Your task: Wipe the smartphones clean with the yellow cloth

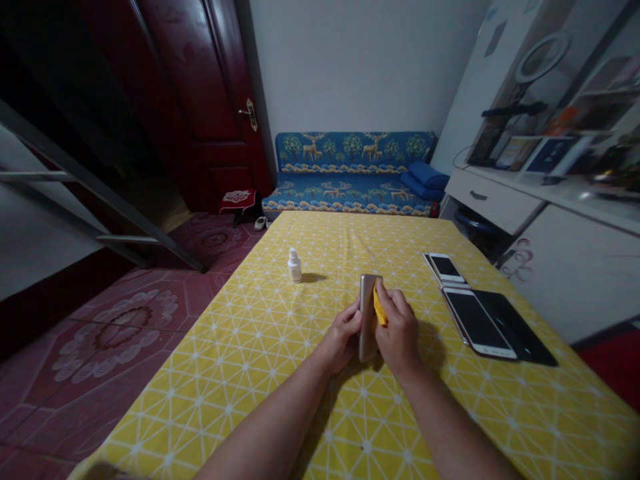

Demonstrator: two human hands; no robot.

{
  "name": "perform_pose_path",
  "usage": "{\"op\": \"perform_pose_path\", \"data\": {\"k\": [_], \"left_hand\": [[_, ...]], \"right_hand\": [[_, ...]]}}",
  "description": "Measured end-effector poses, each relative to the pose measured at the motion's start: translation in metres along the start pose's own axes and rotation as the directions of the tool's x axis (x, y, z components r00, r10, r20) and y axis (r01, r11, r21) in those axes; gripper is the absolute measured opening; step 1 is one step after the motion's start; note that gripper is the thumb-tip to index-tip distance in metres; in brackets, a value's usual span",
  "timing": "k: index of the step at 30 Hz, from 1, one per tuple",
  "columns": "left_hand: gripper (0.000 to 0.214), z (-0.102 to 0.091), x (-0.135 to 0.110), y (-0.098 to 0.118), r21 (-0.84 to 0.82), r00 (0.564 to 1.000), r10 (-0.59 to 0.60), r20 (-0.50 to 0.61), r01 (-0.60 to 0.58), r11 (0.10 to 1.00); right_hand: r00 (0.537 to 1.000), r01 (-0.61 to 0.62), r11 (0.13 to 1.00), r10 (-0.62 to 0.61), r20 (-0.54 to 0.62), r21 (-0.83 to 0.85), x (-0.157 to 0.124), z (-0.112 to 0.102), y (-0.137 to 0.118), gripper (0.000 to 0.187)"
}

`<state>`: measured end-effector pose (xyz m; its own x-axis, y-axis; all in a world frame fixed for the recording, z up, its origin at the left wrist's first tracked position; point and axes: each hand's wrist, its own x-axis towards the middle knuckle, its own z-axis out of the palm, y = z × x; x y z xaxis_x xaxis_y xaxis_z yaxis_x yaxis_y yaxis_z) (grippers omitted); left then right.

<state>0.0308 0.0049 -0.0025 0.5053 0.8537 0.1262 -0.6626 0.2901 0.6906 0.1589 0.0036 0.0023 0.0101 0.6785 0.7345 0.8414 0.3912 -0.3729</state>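
Note:
A slim grey-gold smartphone (367, 327) stands on its edge above the middle of the table, its narrow side turned toward me. My left hand (343, 337) grips it from the left, with the thumb along the near side. In my right hand (399, 327) a small yellow cloth (380, 308) is pinched and pressed against the phone's right face, near its upper part. Part of the cloth is hidden by the fingers. Farther back to the left, a small white spray bottle (295, 267) stands upright, apart from both hands.
At the table's right lie a smaller white phone (445, 267), a larger white phone (480, 323) and a dark flat panel (520, 327) partly beneath it. A yellow patterned tablecloth (240, 393) covers the table. Beyond stand a blue sofa (345, 183) and a white cabinet (565, 267).

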Motion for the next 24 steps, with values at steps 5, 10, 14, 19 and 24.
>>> {"op": "perform_pose_path", "data": {"k": [5, 10, 14, 19, 24], "left_hand": [[0.052, 0.001, 0.000, 0.001, -0.023, 1.000, 0.018, -0.012, -0.019, 1.000], [0.055, 0.002, -0.001, 0.002, -0.023, 0.999, 0.010, -0.035, -0.011, 1.000], [0.057, 0.001, -0.001, 0.002, -0.006, 1.000, -0.005, -0.011, 0.005, 1.000], [0.056, 0.001, -0.001, 0.001, 0.011, 1.000, -0.021, 0.023, 0.021, 1.000], [0.056, 0.001, -0.002, 0.000, 0.023, 0.998, -0.060, 0.023, 0.059, 0.998]], "right_hand": [[0.988, 0.156, 0.984, -0.156, -0.001, 0.089, 0.000, -0.001, -0.008, 0.063], [1.000, 0.000, 0.996, 0.001, -0.007, 0.090, 0.001, 0.001, 0.002, 0.065], [0.990, -0.138, 0.989, 0.138, -0.009, 0.052, 0.002, 0.003, 0.010, 0.069], [0.984, -0.169, 0.983, 0.173, -0.048, 0.077, 0.001, 0.003, 0.013, 0.065], [0.998, -0.050, 0.985, 0.055, -0.028, 0.168, 0.004, -0.004, 0.006, 0.066]]}}
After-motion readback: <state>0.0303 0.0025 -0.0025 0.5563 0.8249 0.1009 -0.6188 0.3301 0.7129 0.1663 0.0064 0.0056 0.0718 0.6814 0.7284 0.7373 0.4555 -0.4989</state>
